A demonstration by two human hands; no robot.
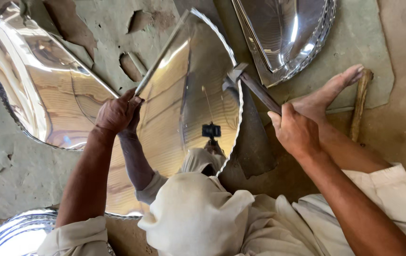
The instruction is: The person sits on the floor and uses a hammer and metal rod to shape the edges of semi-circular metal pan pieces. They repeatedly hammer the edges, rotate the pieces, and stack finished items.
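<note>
Currently shiny scalloped metal sheet (189, 109) is gripped at its straight edge by L hand (117, 114); hammer (255, 87) is clenched in R hand (295, 132), head at the scalloped rim.

Bright daylight, hard glare streaks on polished metal sheets (189, 109), soft shadows, sharp focus, slight edge distortion

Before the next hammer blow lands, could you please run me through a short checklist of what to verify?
1. Left hand grips the straight edge of the shiny metal sheet: ok.
2. Right hand closed around the hammer handle: ok.
3. Hammer head sits at the sheet's scalloped rim: ok.
4. Left fingers away from the hammer head: ok.
5. Bare foot close beside the hammer handle: not ok.
6. Support under the struck rim: cannot tell.
</note>
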